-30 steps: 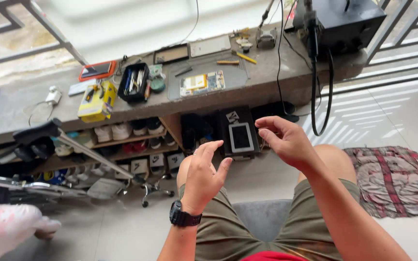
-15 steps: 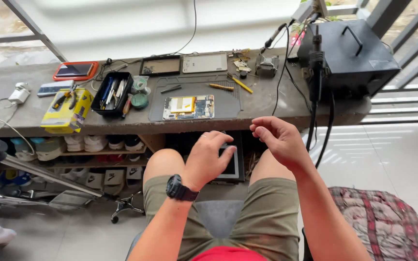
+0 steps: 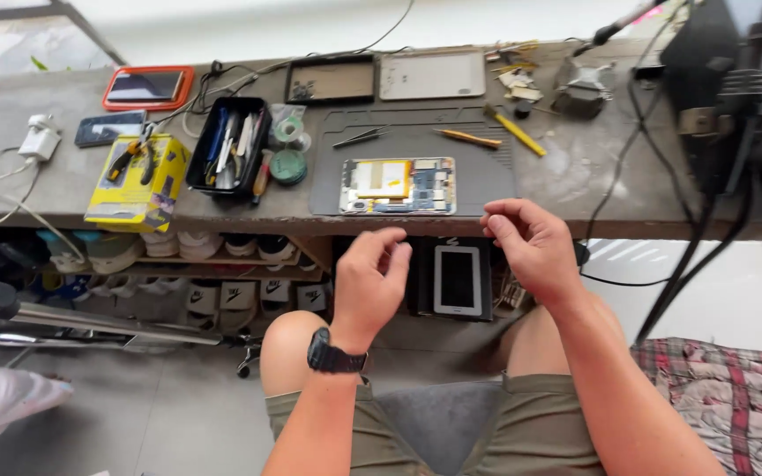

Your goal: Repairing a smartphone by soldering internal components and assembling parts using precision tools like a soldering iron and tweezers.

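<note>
- nearest the camera, the left hand (image 3: pixel 370 280) is seen half curled with nothing in it; the right hand (image 3: pixel 531 245) is likewise loosely curled and empty.
- just beyond the fingertips, an opened tablet (image 3: pixel 398 186) lies flat on a grey work mat (image 3: pixel 451 145) at the bench's front edge, its board and battery exposed.
- it is judged light, thin and fragile, best gripped by its outer frame edges.
- farther back, tweezers (image 3: pixel 361 137) and a black tool tray (image 3: pixel 227 157) are seen.
</note>
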